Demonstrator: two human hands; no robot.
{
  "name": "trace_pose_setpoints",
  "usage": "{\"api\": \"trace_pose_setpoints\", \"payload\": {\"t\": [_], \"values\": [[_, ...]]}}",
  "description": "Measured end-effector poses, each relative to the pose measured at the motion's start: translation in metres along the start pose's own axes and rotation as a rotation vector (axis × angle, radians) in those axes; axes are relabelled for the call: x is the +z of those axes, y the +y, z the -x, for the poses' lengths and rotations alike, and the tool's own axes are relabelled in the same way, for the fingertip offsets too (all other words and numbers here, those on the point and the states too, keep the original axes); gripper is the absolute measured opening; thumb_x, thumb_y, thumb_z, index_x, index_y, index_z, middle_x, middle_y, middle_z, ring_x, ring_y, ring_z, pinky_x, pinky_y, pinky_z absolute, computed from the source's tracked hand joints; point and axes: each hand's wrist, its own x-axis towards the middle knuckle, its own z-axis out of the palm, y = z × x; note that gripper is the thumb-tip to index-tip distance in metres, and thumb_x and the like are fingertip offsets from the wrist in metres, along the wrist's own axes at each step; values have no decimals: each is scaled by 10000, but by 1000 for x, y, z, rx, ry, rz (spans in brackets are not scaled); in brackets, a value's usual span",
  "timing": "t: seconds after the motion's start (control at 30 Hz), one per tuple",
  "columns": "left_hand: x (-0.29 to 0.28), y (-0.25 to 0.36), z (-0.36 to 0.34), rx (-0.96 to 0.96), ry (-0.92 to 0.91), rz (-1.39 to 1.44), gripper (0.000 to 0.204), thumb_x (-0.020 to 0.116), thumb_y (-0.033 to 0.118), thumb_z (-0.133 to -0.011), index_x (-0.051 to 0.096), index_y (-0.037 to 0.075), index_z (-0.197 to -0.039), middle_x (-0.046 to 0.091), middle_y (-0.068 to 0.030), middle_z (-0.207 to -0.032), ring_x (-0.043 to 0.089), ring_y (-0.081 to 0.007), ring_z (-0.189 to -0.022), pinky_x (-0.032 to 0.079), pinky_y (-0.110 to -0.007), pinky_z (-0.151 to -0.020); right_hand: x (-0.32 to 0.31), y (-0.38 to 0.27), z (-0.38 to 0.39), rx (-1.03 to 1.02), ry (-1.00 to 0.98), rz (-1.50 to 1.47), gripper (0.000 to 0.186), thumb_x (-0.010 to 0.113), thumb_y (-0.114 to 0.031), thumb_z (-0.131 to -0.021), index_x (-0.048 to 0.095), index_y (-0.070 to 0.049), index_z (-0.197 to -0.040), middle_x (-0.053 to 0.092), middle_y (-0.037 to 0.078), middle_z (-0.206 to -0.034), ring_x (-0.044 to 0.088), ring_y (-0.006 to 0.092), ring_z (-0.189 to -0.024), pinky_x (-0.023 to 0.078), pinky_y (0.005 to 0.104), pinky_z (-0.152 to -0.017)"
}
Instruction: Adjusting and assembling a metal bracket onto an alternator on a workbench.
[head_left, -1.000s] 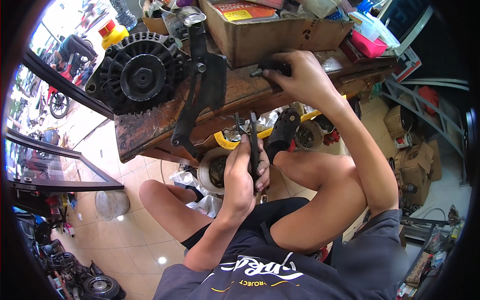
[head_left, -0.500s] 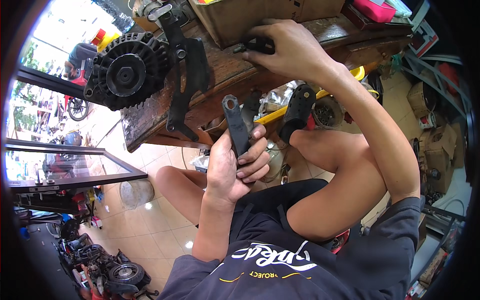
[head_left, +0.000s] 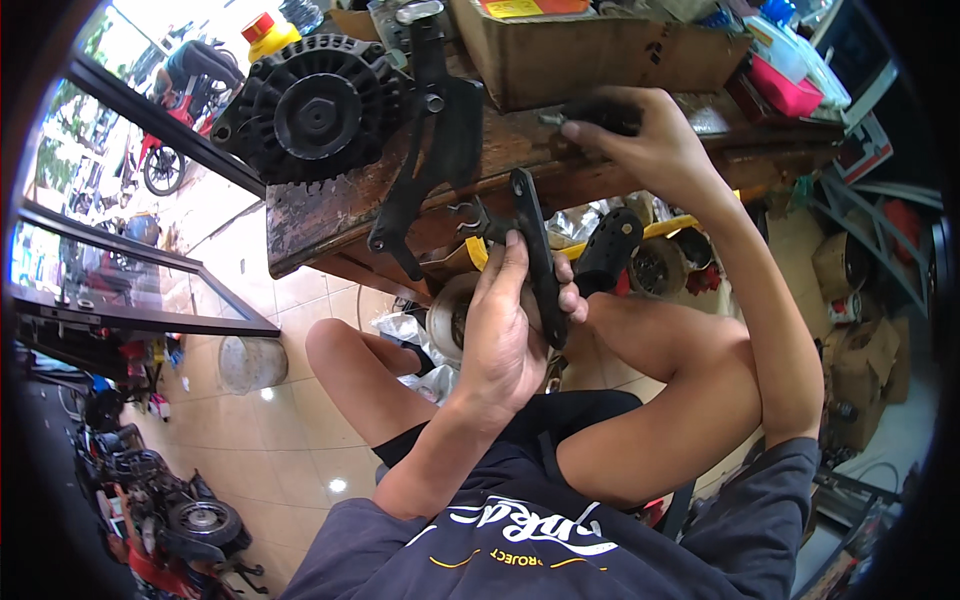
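Note:
My left hand (head_left: 503, 335) is closed around a flat black metal bar (head_left: 541, 265) with a hole at each end. It holds the bar nearly upright in front of the bench. Over the bench top, my right hand (head_left: 655, 140) grips a small black part (head_left: 608, 112) that has a pale threaded-looking stud pointing left. Blur and my fingers hide much of that part. To the left, a black alternator (head_left: 318, 115) with a ribbed housing and round pulley rests on the wooden bench (head_left: 325, 215). Beside it stands a curved dark metal bracket (head_left: 430, 135), its lower arm hanging past the bench edge.
Behind my right hand sits a cardboard box (head_left: 600, 62), with a pink container (head_left: 785, 88) farther right. Under the bench are a yellow bar, a round tub of small parts (head_left: 658, 265) and plastic bags. A glass door (head_left: 130, 265) and motorcycles lie to the left.
My left hand has moved right and turned the bar so that its narrow edge shows more. My right hand has kept its part but lifted slightly; the whole view has shifted.

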Motion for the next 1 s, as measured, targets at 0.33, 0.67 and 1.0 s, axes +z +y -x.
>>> {"api": "trace_pose_setpoints", "payload": {"t": [0.33,0.67,1.0], "values": [[20,4,-2,49,-59,104,288,411,347,-1114,555,97,-1110,614,-63,-930,575,-152,-743,492,-342,-680,6,-38,16,162,-254,-176,262,772,-128,-901,713,69,-1062,739,84,-915,685,101,-867,560,284,-798],[27,2,5,100,-11,6,294,402,358,-1115,527,92,-1122,612,-79,-905,597,-160,-682,510,-341,-642,7,-36,14,205,-273,-328,273,760,-127,-921,697,75,-1093,735,83,-962,701,125,-900,590,288,-841],[15,32,-3,240,53,-156,297,412,343,-1112,506,64,-1072,613,-74,-830,558,-124,-471,422,-249,-366,20,-40,3,82,-55,68,263,763,-193,-898,745,7,-1067,737,52,-852,616,81,-742,509,264,-710]]}}
